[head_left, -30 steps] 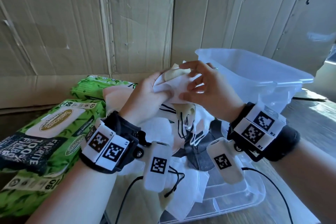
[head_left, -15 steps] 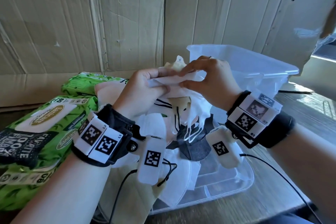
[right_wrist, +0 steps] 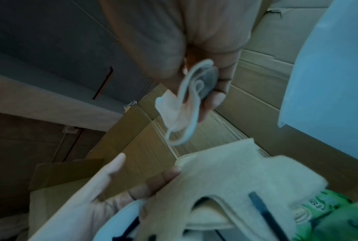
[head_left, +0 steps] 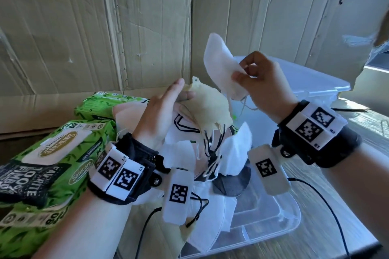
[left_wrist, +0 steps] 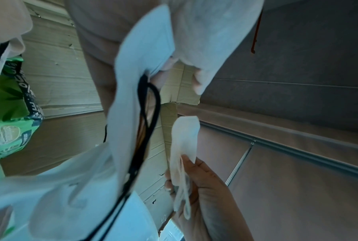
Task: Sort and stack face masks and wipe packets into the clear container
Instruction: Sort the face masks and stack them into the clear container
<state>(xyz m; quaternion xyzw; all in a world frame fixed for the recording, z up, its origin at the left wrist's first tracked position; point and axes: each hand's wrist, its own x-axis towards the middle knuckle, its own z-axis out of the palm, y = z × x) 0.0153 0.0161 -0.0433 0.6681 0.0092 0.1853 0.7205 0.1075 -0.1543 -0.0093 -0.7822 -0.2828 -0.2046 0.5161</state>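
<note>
Now right hand pinching white mask, left hand gripping beige mask

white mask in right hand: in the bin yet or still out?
Out. The right hand pinches the white mask in the air beside the bin.

A white mask is held up beside a cream mask, above the mask pile; green wipe packets lie left, the clear container right.
</note>
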